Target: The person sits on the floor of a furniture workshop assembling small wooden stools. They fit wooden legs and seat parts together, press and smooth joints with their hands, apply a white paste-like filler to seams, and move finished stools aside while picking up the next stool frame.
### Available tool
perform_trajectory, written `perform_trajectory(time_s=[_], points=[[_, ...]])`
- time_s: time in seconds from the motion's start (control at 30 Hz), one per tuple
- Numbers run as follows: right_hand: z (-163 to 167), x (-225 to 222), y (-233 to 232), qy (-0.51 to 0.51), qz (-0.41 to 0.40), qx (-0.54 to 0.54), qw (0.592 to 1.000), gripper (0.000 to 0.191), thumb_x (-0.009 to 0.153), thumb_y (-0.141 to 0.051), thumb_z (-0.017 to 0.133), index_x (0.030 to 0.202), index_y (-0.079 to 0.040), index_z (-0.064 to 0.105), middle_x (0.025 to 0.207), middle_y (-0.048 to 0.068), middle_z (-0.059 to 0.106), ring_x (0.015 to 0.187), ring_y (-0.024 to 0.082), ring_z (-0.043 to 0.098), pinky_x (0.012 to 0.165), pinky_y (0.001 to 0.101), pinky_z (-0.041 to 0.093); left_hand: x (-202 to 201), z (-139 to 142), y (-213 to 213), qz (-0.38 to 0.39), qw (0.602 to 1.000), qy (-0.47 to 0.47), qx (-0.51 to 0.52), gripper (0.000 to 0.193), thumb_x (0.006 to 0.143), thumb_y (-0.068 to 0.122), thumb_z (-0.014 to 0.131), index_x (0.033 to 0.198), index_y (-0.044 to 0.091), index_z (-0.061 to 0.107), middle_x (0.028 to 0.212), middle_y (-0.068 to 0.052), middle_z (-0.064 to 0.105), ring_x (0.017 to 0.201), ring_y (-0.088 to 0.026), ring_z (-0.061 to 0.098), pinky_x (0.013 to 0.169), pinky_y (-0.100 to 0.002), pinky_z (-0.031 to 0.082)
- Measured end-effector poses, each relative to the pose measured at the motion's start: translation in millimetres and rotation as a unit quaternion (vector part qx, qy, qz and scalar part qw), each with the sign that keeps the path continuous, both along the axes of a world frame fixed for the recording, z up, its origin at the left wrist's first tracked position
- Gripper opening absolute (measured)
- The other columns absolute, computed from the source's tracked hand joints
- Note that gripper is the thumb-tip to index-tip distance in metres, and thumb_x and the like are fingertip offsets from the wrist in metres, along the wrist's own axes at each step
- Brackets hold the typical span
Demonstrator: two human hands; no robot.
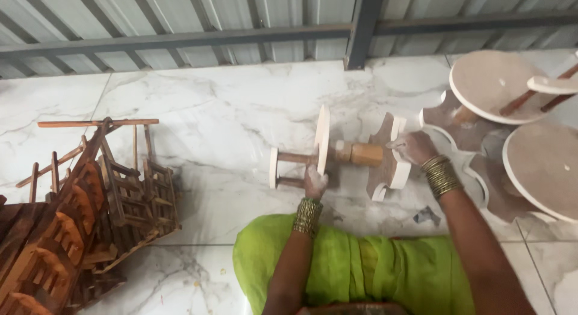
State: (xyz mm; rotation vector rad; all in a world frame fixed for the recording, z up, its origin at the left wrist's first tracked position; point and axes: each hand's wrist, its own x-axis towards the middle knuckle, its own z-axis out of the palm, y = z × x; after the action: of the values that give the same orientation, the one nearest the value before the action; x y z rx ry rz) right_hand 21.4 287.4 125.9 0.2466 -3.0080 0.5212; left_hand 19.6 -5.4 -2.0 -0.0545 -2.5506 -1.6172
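Observation:
A small wooden stand (pixel 349 152) lies on its side on the marble floor: white discs, a brown turned post, a scalloped white base. My left hand (pixel 314 182) grips the lower edge of its middle disc. My right hand (pixel 412 147) rests on the scalloped base (pixel 388 164), fingers closed over its edge. Both wrists carry stacks of gold bangles. My lap is covered by green cloth (pixel 355 261).
More white round-topped stands (pixel 500 86) and scalloped bases (pixel 448 119) lie at the right. A pile of dark wooden lattice racks (pixel 90 206) fills the left. Behind runs a corrugated metal wall with a grey steel post (pixel 361 32).

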Motion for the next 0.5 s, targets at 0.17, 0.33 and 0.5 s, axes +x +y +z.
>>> perform_trajectory(time_s=[0.17,0.33,0.5], points=[[-13,21,22,-0.073,0.096,-0.016,0.993,0.02,0.074,-0.022,0.076,0.091,-0.012,0.083,0.092,0.01,0.078,0.08,0.027,0.074,0.076,0.0378,0.058,-4,1,-11,-0.014,0.997,0.057,0.04,0.033,0.073,0.008,0.073,0.101,-0.007,0.063,0.085,-0.023,0.067,0.077,-0.039,0.068,0.071,-0.046,0.055],[-29,64,49,-0.064,0.016,-0.166,0.984,0.016,0.08,-0.015,0.078,0.093,-0.007,0.082,0.088,0.009,0.081,0.078,0.02,0.076,0.074,0.0325,0.057,-12,7,-14,-0.036,0.996,0.064,0.048,0.034,0.073,0.006,0.07,0.104,-0.006,0.064,0.084,-0.024,0.069,0.076,-0.039,0.068,0.07,-0.046,0.055],[-52,97,30,0.08,-0.201,-0.365,0.906,0.023,0.094,-0.009,0.07,0.113,0.002,0.075,0.105,0.013,0.077,0.092,0.018,0.073,0.085,0.0301,0.056,-16,10,-5,-0.039,0.997,0.025,0.065,0.03,0.072,0.007,0.069,0.099,-0.005,0.063,0.08,-0.026,0.068,0.074,-0.041,0.068,0.07,-0.047,0.054]])
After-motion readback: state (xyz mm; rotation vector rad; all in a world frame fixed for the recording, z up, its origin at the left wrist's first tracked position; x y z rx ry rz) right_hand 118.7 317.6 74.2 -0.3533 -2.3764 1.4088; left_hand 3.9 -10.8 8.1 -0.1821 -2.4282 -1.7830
